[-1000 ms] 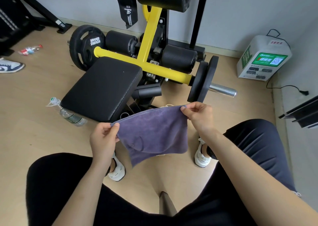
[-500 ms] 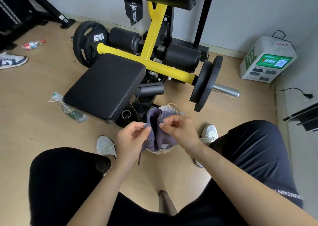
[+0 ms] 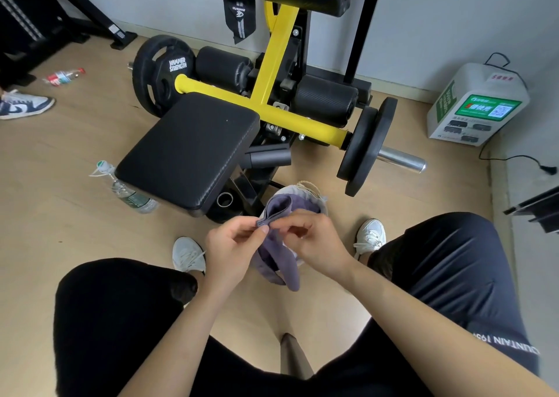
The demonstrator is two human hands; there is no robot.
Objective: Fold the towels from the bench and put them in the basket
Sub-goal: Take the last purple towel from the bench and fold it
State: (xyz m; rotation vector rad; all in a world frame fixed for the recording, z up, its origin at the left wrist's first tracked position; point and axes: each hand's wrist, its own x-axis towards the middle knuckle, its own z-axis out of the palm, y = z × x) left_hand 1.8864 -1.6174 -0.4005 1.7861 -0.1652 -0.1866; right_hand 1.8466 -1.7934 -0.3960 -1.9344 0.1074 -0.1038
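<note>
Head view: left hand (image 3: 233,245) and right hand (image 3: 316,241), fingers curled, pinch doubled edge of soft grey-purple towel (image 3: 289,268); limp folds hang over round pale fabric basket (image 3: 302,188) on wood floor (image 3: 75,230), near right of black textured padded bench (image 3: 187,151).

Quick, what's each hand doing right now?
Left hand: closed, pinching the purple towel at its edge.
Right hand: closed, pinching the same towel.
</note>
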